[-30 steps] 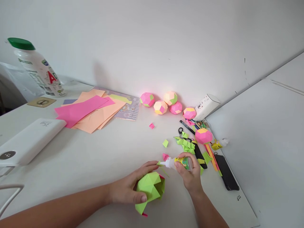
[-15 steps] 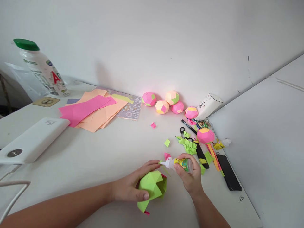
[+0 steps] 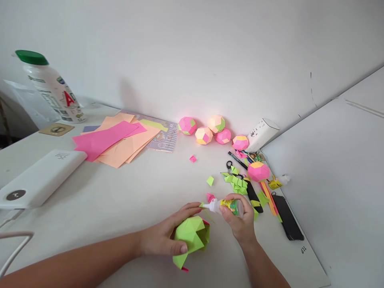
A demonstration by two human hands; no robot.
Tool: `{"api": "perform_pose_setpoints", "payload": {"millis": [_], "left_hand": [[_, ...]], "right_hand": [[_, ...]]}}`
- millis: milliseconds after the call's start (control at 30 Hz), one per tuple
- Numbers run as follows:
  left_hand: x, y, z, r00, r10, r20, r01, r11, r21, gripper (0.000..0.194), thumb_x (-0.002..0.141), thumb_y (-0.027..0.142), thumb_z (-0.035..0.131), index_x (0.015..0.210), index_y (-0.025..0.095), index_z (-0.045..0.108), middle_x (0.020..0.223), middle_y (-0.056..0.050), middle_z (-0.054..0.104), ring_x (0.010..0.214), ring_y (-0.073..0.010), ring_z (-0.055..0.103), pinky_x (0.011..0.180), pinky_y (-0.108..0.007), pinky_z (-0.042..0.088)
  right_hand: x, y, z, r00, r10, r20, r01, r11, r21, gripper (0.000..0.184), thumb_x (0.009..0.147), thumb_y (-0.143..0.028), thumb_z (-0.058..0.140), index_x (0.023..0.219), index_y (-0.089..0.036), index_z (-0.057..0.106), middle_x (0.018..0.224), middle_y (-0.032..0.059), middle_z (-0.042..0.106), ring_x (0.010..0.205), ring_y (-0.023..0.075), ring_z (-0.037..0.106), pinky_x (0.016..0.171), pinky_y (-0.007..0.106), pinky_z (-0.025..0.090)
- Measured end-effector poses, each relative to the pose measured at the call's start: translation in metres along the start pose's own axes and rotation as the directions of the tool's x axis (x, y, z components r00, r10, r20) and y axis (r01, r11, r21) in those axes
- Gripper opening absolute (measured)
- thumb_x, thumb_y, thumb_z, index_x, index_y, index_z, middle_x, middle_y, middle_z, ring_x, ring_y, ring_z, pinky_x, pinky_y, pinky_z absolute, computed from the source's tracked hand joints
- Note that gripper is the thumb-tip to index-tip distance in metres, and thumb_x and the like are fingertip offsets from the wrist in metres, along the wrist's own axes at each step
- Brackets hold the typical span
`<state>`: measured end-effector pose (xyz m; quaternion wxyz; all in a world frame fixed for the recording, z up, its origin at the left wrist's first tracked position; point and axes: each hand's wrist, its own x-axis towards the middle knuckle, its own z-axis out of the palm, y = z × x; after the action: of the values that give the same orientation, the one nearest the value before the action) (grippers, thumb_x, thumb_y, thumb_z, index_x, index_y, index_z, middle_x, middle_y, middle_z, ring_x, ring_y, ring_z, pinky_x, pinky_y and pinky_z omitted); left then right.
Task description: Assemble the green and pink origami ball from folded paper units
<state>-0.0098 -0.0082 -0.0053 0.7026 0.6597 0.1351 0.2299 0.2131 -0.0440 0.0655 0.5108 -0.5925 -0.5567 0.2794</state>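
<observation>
In the head view, my left hand [image 3: 165, 234] is wrapped round a green folded-paper ball [image 3: 192, 236], which has an opening on its right side and bits of pink at its edges. A small green paper flap [image 3: 203, 205] shows at my left fingertips. My right hand [image 3: 241, 222] grips a glue bottle [image 3: 230, 207] with a yellow and green label, tipped on its side. Its white nozzle points left and meets the flap. Just behind the nozzle lies a small pink paper piece [image 3: 210, 197]. I cannot make out any glue coming out.
Finished paper balls [image 3: 204, 136] line the wall. Green folded pieces [image 3: 237, 182], scissors [image 3: 229, 165], a cutter [image 3: 253, 194], a second glue bottle [image 3: 277, 182] and a phone [image 3: 288, 218] lie right. Left are paper sheets [image 3: 120, 138], a power bank [image 3: 45, 178] and a green-capped bottle [image 3: 54, 88].
The view has shifted very slightly. Both hands, the green paper ball and the glue bottle keep nearly the same positions.
</observation>
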Motion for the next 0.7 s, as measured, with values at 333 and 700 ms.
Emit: {"api": "perform_pose_setpoints", "payload": {"millis": [333, 700], "left_hand": [[0.0, -0.0053, -0.0012, 1.0, 0.022, 0.002, -0.022, 1.0, 0.005, 0.087, 0.072, 0.063, 0.063, 0.144, 0.029, 0.028, 0.155, -0.011, 0.009, 0.142, -0.0379, 0.002, 0.112, -0.055, 0.013], [0.0015, -0.0042, 0.0004, 0.998, 0.064, -0.001, -0.064, 0.997, 0.045, 0.085, 0.074, 0.064, 0.06, 0.144, 0.03, 0.027, 0.153, -0.01, 0.012, 0.14, -0.0385, 0.01, 0.111, -0.054, 0.018]], "right_hand": [[0.0012, 0.0001, 0.0022, 0.999, -0.028, -0.044, 0.027, 0.999, -0.029, 0.014, 0.069, -0.027, 0.07, 0.078, -0.02, 0.062, 0.075, 0.0029, 0.064, 0.067, 0.0183, 0.058, 0.059, 0.029, 0.048], [-0.0024, -0.0029, 0.0054, 0.998, -0.065, -0.025, 0.065, 0.998, 0.016, 0.013, 0.071, -0.027, 0.069, 0.079, -0.021, 0.061, 0.073, 0.0006, 0.063, 0.066, 0.0168, 0.058, 0.06, 0.028, 0.047]]}}
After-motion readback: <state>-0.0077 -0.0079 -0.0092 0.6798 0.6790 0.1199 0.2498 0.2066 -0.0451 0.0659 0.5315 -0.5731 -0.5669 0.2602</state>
